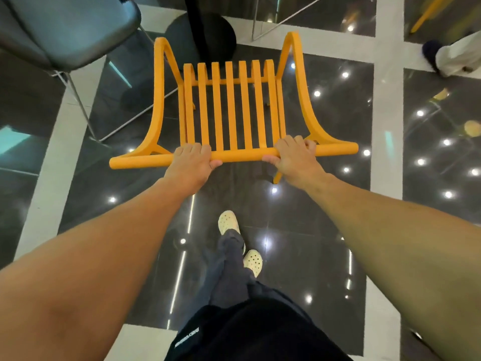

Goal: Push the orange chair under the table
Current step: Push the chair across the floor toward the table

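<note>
Both hands wrapped around the top rail of the orange chair: left hand closed over the rail left of centre, right hand closed over it right of centre, thumbs tucked underneath, slatted back between them. Chair standing on the dark glossy floor, seen from above and behind, armrests curving forward toward a black pedestal base directly ahead. No tabletop visible, so how far the seat sits beneath the surface cannot be told; probably mid-push. A grey chair close on the left, its metal legs just beside the orange frame.

For a clean push: keep pressure even through both hands so the chair runs straight, not swinging toward the grey chair's legs. Aim the gap between the front legs at the pedestal. Push low and level, not down, to avoid tipping or scraping the polished tiles. Ease off near the pedestal to avoid a knock.
</note>
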Tool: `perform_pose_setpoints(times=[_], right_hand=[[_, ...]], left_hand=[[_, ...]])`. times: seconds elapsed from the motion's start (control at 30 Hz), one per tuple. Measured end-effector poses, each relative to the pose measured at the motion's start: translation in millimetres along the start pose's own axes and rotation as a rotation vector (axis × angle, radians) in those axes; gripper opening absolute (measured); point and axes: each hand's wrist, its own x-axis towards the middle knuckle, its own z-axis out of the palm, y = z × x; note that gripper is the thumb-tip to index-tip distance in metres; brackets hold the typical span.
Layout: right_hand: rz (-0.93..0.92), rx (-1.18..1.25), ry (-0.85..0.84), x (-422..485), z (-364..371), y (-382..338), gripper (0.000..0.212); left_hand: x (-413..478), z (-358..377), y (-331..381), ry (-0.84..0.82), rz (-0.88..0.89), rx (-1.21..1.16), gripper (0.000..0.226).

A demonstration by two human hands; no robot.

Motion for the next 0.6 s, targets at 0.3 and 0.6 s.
perform_pose_setpoints(times=[0.3,0.6], right_hand=[[-0.041,0.019,-0.001,85.0,-37.1,53.0,0.041],[-0.141,0.005,-0.035,162.2,-77.5,121.3,0.044]], left_hand=[[91.1,-32.3,11.7,-0.033,-0.036,-0.04,0.038],[176.1,-55.3,47.0,-0.023,-0.14,-0.085,0.036]])
